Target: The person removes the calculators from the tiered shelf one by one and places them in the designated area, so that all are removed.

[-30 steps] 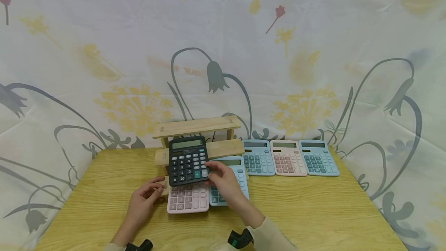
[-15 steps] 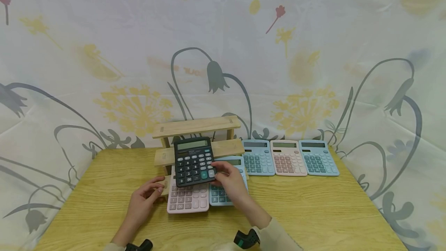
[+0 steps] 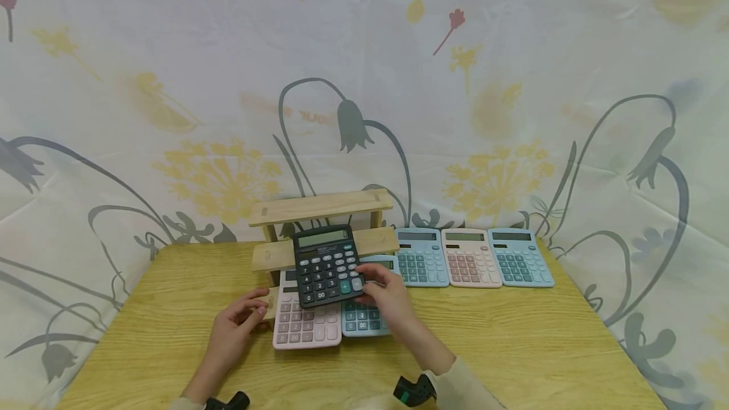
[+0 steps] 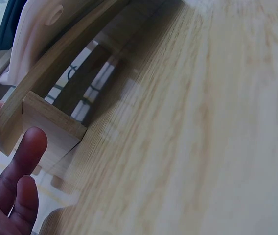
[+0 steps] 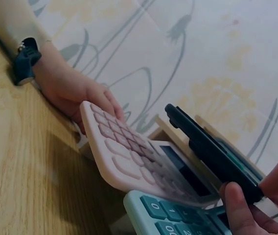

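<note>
With thumb and fingers my right hand (image 3: 388, 296) pinches the lower right edge of a black calculator (image 3: 327, 264). In the right wrist view the black calculator (image 5: 212, 152) shows edge-on, held above the other calculators. Below it, a pink calculator (image 3: 304, 328) and a blue calculator (image 3: 364, 318) lean side by side on the lowest step of a stepped wooden rack (image 3: 324, 206); the black one partly covers both. My left hand (image 3: 233, 328) holds the left end of the rack's lowest plank, its fingers about the plank end (image 4: 11, 110) in the left wrist view.
Right of the rack, a blue calculator (image 3: 421, 258), a pink calculator (image 3: 471, 258) and another blue calculator (image 3: 521, 258) stand in a row at the back of the wooden table (image 3: 512, 347). A patterned curtain (image 3: 364, 49) hangs behind.
My right hand has moved the black calculator to the right and slightly down, across the front of the rack's middle step. The left hand and the other calculators have stayed put.
</note>
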`<state>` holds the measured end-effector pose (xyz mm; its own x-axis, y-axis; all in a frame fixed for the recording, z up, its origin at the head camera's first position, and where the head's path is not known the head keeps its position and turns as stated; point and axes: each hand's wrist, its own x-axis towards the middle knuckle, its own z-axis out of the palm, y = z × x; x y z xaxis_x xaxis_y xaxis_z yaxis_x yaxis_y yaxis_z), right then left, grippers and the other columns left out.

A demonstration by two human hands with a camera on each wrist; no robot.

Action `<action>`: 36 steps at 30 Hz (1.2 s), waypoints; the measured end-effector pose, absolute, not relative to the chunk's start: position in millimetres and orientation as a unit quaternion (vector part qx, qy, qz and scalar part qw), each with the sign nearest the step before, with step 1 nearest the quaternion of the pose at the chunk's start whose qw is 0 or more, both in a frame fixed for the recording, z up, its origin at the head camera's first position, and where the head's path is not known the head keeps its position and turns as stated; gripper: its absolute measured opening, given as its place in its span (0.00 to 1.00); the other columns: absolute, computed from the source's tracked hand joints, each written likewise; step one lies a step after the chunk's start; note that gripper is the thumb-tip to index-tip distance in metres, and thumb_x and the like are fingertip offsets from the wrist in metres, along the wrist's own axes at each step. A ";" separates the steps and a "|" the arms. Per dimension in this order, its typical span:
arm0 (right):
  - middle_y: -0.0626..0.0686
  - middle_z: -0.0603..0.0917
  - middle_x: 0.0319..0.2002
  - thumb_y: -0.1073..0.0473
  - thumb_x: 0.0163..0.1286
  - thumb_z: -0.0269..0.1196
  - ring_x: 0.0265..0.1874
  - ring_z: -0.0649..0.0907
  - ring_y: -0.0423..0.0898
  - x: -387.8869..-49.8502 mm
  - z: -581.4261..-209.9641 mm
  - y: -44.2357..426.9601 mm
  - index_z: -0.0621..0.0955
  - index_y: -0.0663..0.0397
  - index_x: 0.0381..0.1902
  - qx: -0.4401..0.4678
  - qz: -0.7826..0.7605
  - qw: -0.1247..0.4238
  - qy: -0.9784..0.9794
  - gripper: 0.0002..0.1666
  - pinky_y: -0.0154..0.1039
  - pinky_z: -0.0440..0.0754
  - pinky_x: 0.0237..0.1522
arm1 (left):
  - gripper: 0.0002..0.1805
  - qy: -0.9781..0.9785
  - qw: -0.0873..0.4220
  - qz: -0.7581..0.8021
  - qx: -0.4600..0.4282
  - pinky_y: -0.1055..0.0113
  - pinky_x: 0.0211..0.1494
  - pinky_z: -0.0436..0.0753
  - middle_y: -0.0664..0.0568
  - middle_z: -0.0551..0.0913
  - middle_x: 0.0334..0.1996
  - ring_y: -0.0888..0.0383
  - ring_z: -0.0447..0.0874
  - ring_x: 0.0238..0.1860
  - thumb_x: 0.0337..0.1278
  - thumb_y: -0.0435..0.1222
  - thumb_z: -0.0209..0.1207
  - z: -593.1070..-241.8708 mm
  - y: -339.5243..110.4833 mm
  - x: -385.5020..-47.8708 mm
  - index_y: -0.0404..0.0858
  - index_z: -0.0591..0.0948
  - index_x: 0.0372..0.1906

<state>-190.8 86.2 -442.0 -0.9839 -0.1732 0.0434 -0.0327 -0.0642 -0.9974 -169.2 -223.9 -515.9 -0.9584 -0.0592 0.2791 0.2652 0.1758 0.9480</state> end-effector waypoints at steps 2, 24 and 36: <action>0.63 0.78 0.54 0.74 0.65 0.52 0.45 0.82 0.49 -190.4 -442.2 88.6 0.78 0.67 0.56 -0.070 -0.728 0.051 0.681 0.22 0.45 0.86 0.46 | 0.06 -0.757 0.128 -0.637 -0.069 0.62 0.34 0.87 0.60 0.82 0.53 0.63 0.86 0.40 0.66 0.28 0.60 -516.1 -224.0 -169.1 0.27 0.84 0.41; 0.63 0.78 0.53 0.76 0.64 0.51 0.43 0.82 0.49 -181.7 -435.0 118.5 0.78 0.69 0.55 -0.025 -0.742 0.023 0.670 0.21 0.52 0.85 0.46 | 0.05 -0.756 0.135 -0.637 -0.070 0.63 0.33 0.87 0.53 0.82 0.54 0.62 0.87 0.38 0.66 0.27 0.60 -518.2 -223.8 -169.8 0.27 0.84 0.40; 0.64 0.76 0.54 0.75 0.65 0.49 0.44 0.82 0.50 -180.2 -433.6 137.9 0.78 0.69 0.55 -0.026 -0.727 0.008 0.686 0.21 0.56 0.83 0.50 | 0.06 -0.755 0.131 -0.638 -0.069 0.63 0.34 0.87 0.55 0.82 0.54 0.62 0.87 0.40 0.66 0.28 0.60 -518.5 -223.9 -170.2 0.26 0.83 0.40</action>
